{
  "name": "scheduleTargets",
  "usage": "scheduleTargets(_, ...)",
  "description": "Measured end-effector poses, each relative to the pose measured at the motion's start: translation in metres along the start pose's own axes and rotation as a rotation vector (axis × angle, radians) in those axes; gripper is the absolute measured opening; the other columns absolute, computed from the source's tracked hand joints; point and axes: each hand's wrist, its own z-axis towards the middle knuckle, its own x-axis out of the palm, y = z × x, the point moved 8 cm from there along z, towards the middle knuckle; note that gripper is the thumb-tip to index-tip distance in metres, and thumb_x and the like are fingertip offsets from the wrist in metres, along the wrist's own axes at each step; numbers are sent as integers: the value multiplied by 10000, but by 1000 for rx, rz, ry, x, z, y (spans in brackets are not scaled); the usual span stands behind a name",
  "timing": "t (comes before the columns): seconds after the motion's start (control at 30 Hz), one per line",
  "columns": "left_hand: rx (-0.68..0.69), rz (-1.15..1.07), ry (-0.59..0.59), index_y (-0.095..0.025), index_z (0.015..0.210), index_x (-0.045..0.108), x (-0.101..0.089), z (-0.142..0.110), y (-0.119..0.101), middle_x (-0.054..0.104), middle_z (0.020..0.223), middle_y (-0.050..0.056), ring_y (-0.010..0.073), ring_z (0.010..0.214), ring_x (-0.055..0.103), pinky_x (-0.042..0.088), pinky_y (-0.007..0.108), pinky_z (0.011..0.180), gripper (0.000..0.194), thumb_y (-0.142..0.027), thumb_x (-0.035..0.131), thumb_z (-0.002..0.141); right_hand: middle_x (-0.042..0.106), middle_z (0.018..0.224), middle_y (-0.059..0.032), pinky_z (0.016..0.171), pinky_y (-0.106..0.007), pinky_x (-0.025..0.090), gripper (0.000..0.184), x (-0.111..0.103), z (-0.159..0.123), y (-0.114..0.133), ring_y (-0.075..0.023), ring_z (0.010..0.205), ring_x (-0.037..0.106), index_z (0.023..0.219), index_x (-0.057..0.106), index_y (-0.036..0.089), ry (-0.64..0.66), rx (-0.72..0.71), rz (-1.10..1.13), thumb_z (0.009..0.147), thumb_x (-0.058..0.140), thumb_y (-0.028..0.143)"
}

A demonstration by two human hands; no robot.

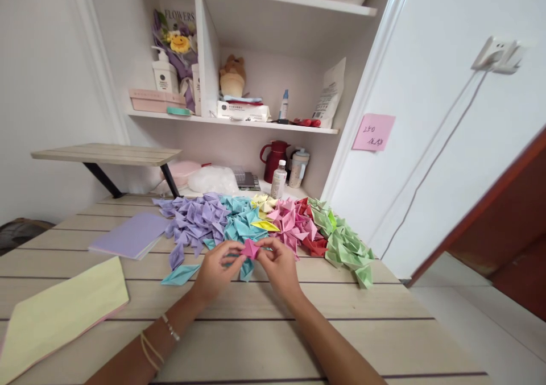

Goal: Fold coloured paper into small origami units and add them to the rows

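Note:
Between both hands is a small folded piece of magenta paper (251, 249), held just above the table in front of the piles. My left hand (218, 265) pinches its left side and my right hand (276, 263) pinches its right side. Behind them lie heaps of folded paper pieces: purple (196, 220), blue (243, 217), pale yellow (264, 203), pink (290, 223), red (315, 245) and green (347, 245). A bright yellow piece (265, 226) rests among them. One blue piece (181, 274) sits apart, left of my left hand.
On the slatted table (273, 345), a stack of purple sheets (130, 234) and yellow sheets (66, 311) lie at left. A small raised stand (106, 153) is behind them. At the back are a bottle (278, 180), a red jug (275, 160) and a tumbler (298, 169).

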Motion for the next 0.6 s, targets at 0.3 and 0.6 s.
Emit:
scheduleTargets(0.3,-109,-101,-76,-160,760,639,-12,8,17,693,730,40,188,689,648,519,289,657,174,-294,681,656,686,807,-58,590,-256,504,174,7,-2,16,-184,733,641,873,644,168,95,-33,-31,731,573,239)
scheduleTargets(0.6,173,344,77,-190,721,686,-6,10,-9,664,729,42,167,696,596,464,246,622,196,-328,558,775,693,754,-30,584,-243,487,129,5,-1,26,-157,661,625,806,692,200,131,-214,-322,780,578,255)
